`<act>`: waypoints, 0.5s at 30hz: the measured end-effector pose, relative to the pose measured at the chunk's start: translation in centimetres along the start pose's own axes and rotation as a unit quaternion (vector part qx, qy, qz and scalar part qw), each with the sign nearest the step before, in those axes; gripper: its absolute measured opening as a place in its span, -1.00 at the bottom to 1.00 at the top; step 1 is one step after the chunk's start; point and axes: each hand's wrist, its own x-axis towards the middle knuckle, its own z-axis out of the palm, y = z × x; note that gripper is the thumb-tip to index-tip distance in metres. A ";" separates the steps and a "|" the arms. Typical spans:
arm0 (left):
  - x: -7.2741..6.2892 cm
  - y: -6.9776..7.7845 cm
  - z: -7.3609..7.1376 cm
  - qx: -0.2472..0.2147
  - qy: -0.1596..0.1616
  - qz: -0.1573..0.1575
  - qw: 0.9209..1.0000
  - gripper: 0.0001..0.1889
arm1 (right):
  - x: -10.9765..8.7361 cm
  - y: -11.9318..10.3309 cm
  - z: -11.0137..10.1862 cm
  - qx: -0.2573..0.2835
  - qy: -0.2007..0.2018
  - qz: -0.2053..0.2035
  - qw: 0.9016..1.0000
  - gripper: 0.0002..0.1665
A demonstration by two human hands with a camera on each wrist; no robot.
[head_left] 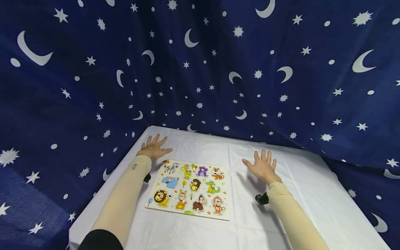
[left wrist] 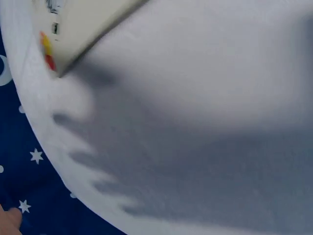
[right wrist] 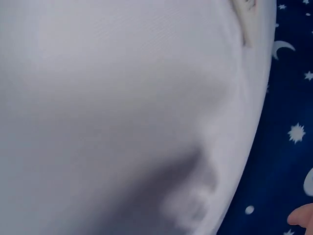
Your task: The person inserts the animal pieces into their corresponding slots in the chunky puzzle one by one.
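A wooden animal peg puzzle board point(head_left: 203, 191) lies on the white-covered table, its animal pieces sitting in their places. Among them are a lion point(head_left: 160, 198), an elephant point(head_left: 170, 182) and a crocodile point(head_left: 213, 188). My left hand point(head_left: 153, 148) is spread with straight fingers beyond the board's far left corner and holds nothing. To the right of the board, apart from it, my right hand point(head_left: 264, 167) also has its fingers spread and holds nothing. In the left wrist view a corner of the board point(left wrist: 83, 29) shows, and only a fingertip point(left wrist: 11, 220) of that hand.
White cloth point(head_left: 200, 139) covers the table, with shadows of the hands on it. A dark blue curtain point(head_left: 212, 66) with moons and stars surrounds the table's far side and both flanks. Beneath each wrist is a small black camera mount, the right one point(head_left: 261, 199) plainly visible.
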 end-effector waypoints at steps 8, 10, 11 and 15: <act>-0.7 0.2 -0.3 0.006 0.007 -0.012 1.000 -0.11 | -0.4 0.7 0.0 0.015 -0.026 0.027 0.999 0.24; -0.9 0.3 -0.1 0.005 0.005 -0.012 1.000 -0.10 | -0.4 0.6 0.3 0.019 -0.031 0.025 0.999 0.24; -0.9 0.3 0.1 0.004 0.004 -0.011 1.000 -0.09 | -0.4 0.5 0.5 0.018 -0.033 0.026 0.999 0.24; -0.6 0.1 0.5 -0.001 -0.002 -0.012 1.000 -0.06 | -0.5 0.5 1.1 0.015 -0.038 0.030 0.999 0.23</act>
